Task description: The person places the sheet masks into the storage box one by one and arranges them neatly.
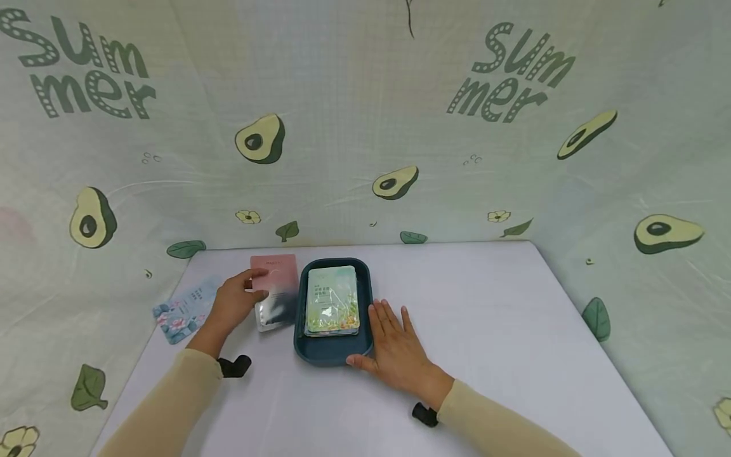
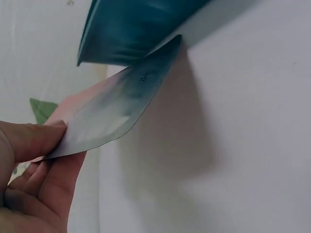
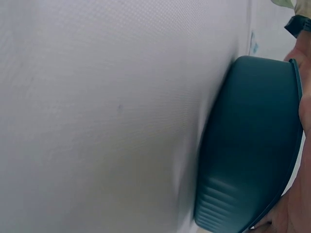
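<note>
My left hand pinches the left edge of a flat pink and silver mask sachet between thumb and fingers. In the left wrist view that sachet is tilted off the white table, casting a shadow beneath it. Just right of it stands a dark teal tray, holding a small stack of sachets with a pale green, flower-printed one on top. My right hand lies with straight fingers along the tray's right side, and its thumb reaches the near right corner. The right wrist view shows the tray's outer wall.
A light blue sachet with pink flowers lies at the table's left edge, partly behind my left wrist. A patterned cloth with avocados hangs behind and beside the white table.
</note>
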The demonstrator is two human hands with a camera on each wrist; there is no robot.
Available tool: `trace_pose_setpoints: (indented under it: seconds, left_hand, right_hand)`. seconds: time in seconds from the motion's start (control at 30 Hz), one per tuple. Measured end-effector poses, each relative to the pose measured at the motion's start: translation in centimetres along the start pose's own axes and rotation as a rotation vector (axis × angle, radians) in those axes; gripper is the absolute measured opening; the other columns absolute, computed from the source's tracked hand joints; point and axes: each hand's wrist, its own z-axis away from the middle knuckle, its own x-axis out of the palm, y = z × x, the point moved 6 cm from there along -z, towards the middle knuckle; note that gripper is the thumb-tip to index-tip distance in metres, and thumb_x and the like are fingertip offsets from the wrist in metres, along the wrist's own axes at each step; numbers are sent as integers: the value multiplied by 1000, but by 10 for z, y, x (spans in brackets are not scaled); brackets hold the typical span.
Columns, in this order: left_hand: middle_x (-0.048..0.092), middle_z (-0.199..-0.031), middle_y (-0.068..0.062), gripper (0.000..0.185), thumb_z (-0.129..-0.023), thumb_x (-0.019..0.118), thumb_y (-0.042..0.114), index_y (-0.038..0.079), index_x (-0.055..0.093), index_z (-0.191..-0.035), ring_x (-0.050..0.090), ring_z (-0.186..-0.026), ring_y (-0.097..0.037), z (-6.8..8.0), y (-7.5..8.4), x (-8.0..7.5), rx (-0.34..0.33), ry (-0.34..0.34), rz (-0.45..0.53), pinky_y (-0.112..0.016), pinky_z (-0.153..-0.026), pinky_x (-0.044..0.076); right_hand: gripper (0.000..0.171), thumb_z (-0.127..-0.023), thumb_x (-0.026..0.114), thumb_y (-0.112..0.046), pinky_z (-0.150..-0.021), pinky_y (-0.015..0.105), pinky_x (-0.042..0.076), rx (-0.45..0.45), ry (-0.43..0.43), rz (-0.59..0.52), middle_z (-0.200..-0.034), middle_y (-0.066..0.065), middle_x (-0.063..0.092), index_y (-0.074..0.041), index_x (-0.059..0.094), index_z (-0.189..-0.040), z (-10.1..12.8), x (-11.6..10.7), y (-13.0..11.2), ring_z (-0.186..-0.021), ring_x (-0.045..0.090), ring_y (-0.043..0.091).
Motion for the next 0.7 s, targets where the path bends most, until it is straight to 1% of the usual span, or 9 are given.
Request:
trace_pose_setpoints:
  seconds: [0.07,0.17,0.33,0.47,0.6,0.7]
  left_hand:
    - [52,-150,-31,54,-104,68,21,15,52,-156,56,-132,-46,0,-2,-6,-4,0,36,-48,-92,59]
    - [50,-152,-29,54,-106,66,21,15,50,-157,59,-129,-42,2,-2,-15,5,-35,94,-44,-92,60]
    - [52,-149,-27,55,-106,65,18,12,47,-158,67,-113,-29,7,-2,-31,24,-92,182,-32,-84,61]
    - [51,-150,-27,58,-106,66,18,11,45,-160,67,-102,-15,11,-1,-42,16,-113,283,-29,-80,63]
    - [51,-152,-23,62,-105,68,19,13,43,-161,67,-97,-8,15,6,-46,9,-137,379,-30,-78,63]
    - [54,-147,-19,63,-104,70,17,13,43,-161,68,-95,-9,18,20,-41,11,-156,441,-31,-77,63]
  right_hand:
    - [113,-96,36,-85,-128,67,16,-4,-4,1,-172,24,24,5,25,-165,0,0,0,-162,20,39]
    - [113,-97,37,-84,-129,65,17,-10,-2,13,-171,25,25,5,26,-164,0,-1,-1,-162,21,39]
    - [111,-97,38,-83,-129,62,19,-19,0,45,-170,26,27,6,28,-163,0,-3,-2,-161,23,39]
    - [111,-97,39,-83,-130,60,21,-31,2,64,-169,26,30,7,29,-162,0,-4,-4,-161,26,38]
    - [112,-97,38,-83,-129,59,24,-39,-5,79,-168,27,31,8,31,-162,-1,-6,-5,-160,27,39]
    - [112,-97,38,-83,-129,58,24,-33,-16,87,-168,27,31,8,31,-162,-1,-7,-5,-160,27,39]
